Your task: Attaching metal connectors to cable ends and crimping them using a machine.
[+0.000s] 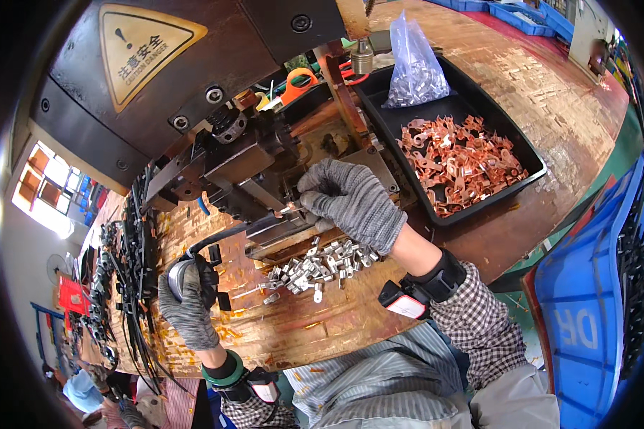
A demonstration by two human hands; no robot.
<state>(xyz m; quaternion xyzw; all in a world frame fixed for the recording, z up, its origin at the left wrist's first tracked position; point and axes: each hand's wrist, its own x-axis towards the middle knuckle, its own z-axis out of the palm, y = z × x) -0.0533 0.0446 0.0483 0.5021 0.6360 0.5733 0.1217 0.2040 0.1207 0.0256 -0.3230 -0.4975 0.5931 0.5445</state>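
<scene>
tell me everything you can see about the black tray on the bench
The black tray is shallow and rectangular, with rounded corners and raised walls, and looks like plastic. It sits upright on the wooden bench, right of the dark machine and beyond the right hand. Loose copper-coloured lugs are heaped in its nearer part; a clear bag of silvery pieces stands toward its far end, partly hiding it. Neither hand appears to touch it.

Gloved left hand (187,306) closed. Gloved right hand (361,204) ahead and right of left hand, fingers (318,175) bent, forearm (415,254) slanting inward.
</scene>
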